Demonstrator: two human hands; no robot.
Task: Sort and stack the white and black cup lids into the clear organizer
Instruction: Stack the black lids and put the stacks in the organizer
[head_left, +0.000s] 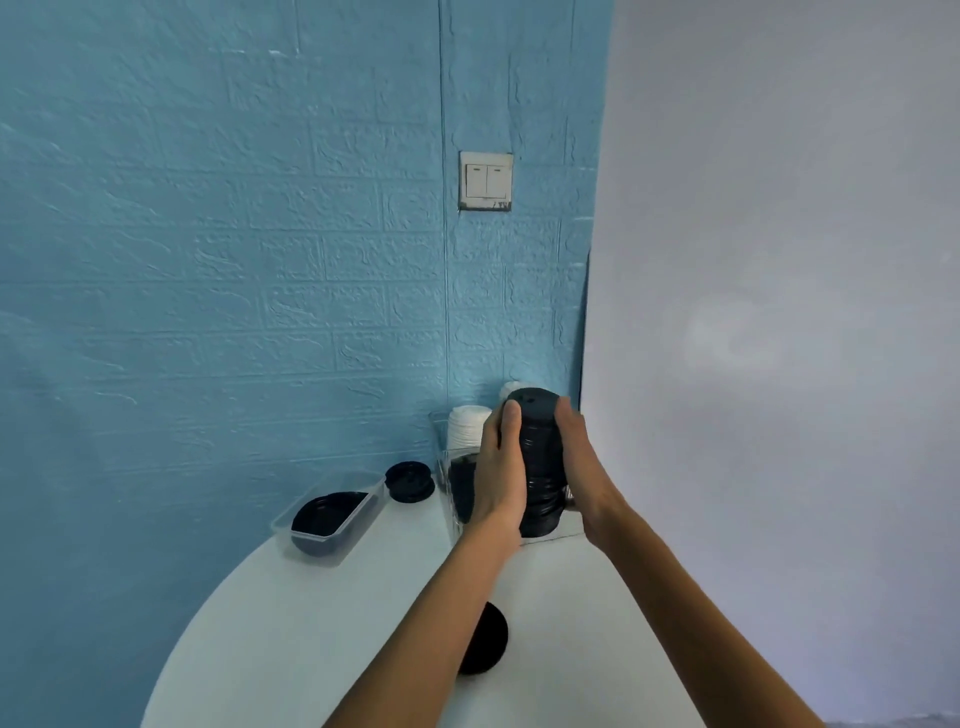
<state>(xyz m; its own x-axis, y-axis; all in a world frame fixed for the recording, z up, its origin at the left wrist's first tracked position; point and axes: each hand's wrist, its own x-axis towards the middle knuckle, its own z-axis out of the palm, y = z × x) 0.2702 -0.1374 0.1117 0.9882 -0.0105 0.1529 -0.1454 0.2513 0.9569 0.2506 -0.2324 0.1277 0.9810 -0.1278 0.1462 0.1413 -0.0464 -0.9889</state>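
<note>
Your two hands hold one tall stack of black lids (540, 462) upright at the worktop's (291, 623) far edge, by the corner: your left hand (501, 467) wraps its left side with the thumb high, and your right hand (576, 457) curls round its right side. Just behind stands the clear organizer (441, 457) with two white lid stacks (467, 426). Left sits one short black lid stack (409, 480), then one clear tray (332, 514) of black lids. One black lid (485, 644) lies under your left forearm. No writing is legible.

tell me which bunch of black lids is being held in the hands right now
The tall stack of black plastic lids, gripped between left hand and right hand. The small black lid pile by the wall lies untouched.
</note>
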